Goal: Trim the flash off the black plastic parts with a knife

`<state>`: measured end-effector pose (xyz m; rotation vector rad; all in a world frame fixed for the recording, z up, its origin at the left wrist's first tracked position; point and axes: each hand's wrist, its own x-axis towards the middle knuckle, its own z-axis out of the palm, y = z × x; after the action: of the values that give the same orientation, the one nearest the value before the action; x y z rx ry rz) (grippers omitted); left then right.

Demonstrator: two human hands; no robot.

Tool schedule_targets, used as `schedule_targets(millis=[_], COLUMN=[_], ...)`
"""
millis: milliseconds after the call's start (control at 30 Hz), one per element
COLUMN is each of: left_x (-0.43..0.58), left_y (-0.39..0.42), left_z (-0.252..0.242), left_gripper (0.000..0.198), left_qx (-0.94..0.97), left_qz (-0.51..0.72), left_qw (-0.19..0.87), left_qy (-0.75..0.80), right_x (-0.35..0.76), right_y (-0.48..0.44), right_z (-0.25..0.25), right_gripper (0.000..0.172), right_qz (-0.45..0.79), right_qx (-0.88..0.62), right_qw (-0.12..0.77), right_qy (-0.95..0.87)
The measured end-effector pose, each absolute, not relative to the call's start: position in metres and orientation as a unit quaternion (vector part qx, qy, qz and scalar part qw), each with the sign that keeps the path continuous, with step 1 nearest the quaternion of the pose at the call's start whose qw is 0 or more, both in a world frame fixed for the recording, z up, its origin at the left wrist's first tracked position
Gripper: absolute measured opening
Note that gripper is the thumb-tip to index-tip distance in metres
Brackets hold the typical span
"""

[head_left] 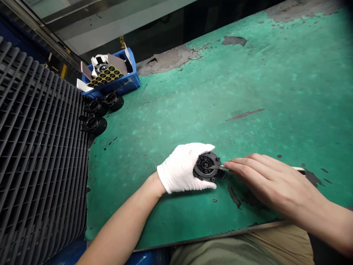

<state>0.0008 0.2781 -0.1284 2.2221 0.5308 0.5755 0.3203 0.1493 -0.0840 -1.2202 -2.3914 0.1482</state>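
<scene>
My left hand (pixel 184 167), in a white glove, grips a round black plastic part (pixel 202 165) just above or on the green table. Its thumb and fingers wrap around the part's left side, and the recessed face is turned up. Bare and closed, my right hand (pixel 271 180) pinches a craft knife (pixel 220 167) by its front end. The pointed metal blade reaches over the part's face near the centre; contact is hard to tell. A pale stick with a dark end (pixel 299 170) shows behind my right hand; whether it belongs to the knife is hidden.
Several black round housings (pixel 95 124) stand at the table's left edge. Behind them is a blue bin (pixel 125 84) holding a sheet of round yellow-and-black stickers (pixel 106 76) and other pieces. Stacked dark grey trays (pixel 41 147) rise at left. The green tabletop (pixel 171 110) has worn, peeling patches.
</scene>
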Motion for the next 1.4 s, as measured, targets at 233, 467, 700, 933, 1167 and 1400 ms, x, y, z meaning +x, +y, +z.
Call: schedule_targets(millis=[233, 467, 700, 933, 1167, 1400], left_x=[0.000, 0.001, 0.000, 0.000, 0.001, -0.001], left_y=[0.276, 0.277, 0.277, 0.277, 0.277, 0.272], left_z=[-0.130, -0.132, -0.130, -0.131, -0.129, -0.130], left_gripper=[0.126, 0.129, 0.127, 0.132, 0.128, 0.129], left_qx=[0.874, 0.877, 0.875, 0.879, 0.879, 0.878], left_qz=[0.235, 0.249, 0.264, 0.224, 0.246, 0.275], left_qw=[0.369, 0.362, 0.361, 0.360, 0.355, 0.308], left_qy=[0.212, 0.195, 0.186, 0.217, 0.201, 0.242], right_x=[0.321, 0.316, 0.315, 0.322, 0.326, 0.334], right_y=[0.158, 0.160, 0.156, 0.151, 0.156, 0.169], right_z=[-0.079, -0.076, -0.079, -0.086, -0.089, -0.072], right_gripper=[0.049, 0.050, 0.066, 0.074, 0.065, 0.044], right_qz=[0.050, 0.040, -0.013, -0.011, -0.009, 0.026], right_qx=[-0.458, -0.449, -0.442, -0.439, -0.422, -0.438], right_qw=[0.238, 0.229, 0.219, 0.200, 0.188, 0.224], right_qy=[-0.855, -0.863, -0.870, -0.876, -0.887, -0.870])
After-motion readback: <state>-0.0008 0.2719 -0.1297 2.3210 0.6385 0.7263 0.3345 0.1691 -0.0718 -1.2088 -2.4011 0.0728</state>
